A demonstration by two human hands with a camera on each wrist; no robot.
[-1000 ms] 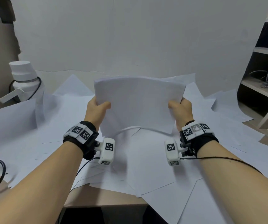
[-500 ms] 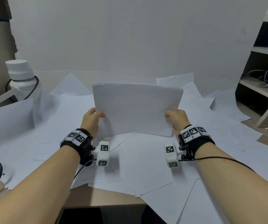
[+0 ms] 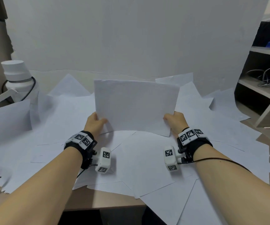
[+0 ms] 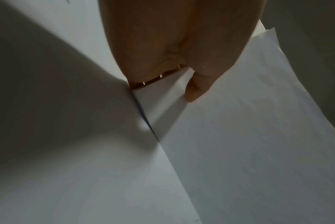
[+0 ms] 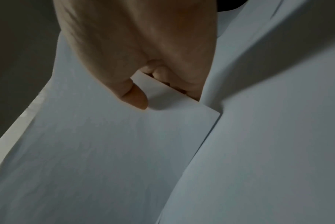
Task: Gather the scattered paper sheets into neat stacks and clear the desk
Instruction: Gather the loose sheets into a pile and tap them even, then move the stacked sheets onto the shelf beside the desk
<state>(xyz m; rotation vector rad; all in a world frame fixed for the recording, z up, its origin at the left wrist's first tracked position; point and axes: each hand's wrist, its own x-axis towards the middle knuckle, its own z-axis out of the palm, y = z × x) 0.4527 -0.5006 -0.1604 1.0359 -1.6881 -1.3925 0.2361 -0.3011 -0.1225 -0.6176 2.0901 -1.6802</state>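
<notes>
Tabletop (image 3: pixel 98 198) against white wall, mostly covered by loose sheets (image 3: pixel 147 168). Left hand (image 3: pixel 95 123) and right hand (image 3: pixel 176 120) each pinch a side of one stack (image 3: pixel 136 108), upright on its lower edge mid-tabletop. Judgement: early; most gathering remains.

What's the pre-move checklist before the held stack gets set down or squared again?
1. Left hand grips stack: ok.
2. Right hand grips opposite side: ok.
3. Top edge even: ok.
4. Bottom edge touching loose sheets: cannot tell.
5. Bare desk spot for the stack: not ok, sheets cover the middle.
6. Sheet count in stack: cannot tell.
</notes>
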